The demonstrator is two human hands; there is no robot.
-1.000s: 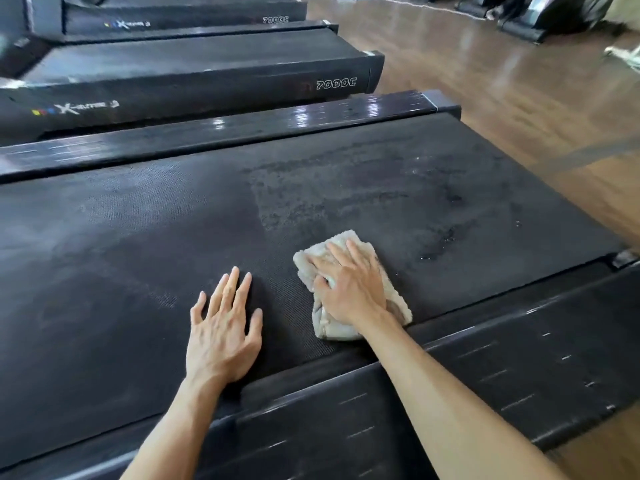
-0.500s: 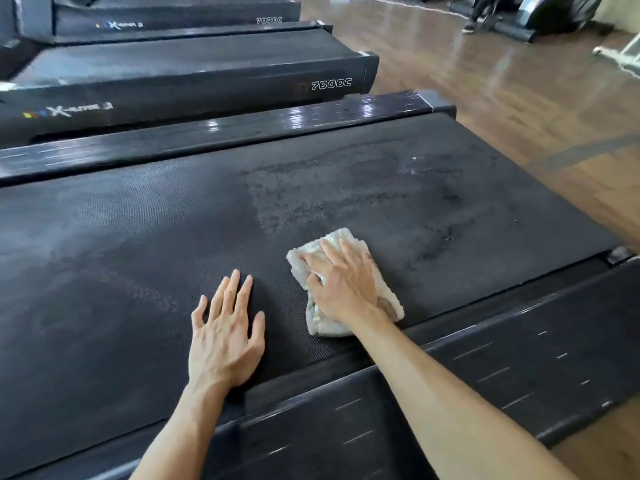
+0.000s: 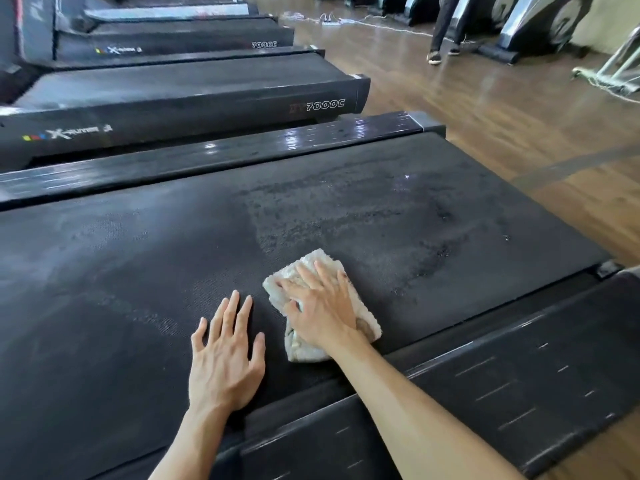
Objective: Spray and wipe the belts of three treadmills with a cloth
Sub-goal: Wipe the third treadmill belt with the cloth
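Note:
A black treadmill belt (image 3: 138, 271) fills most of the view, with a damp, speckled patch right of its middle. On its near part lies a crumpled beige cloth (image 3: 304, 268). My right hand (image 3: 320, 303) presses flat on the cloth with fingers spread. My left hand (image 3: 225, 355) rests flat on the bare belt just left of the cloth, fingers straight. No spray bottle is in view.
The near side rail (image 3: 485, 393) runs under my forearms; the far rail (image 3: 242, 154) is glossy. More treadmills (image 3: 173, 95) stand in a row behind. Wooden floor (image 3: 519, 116) lies to the right, with a person's legs (image 3: 443, 26), cables and other machines far back.
My right hand has slid the cloth slightly left and away across the belt. My left hand stays flat in place. The view has tilted up, showing more of the room.

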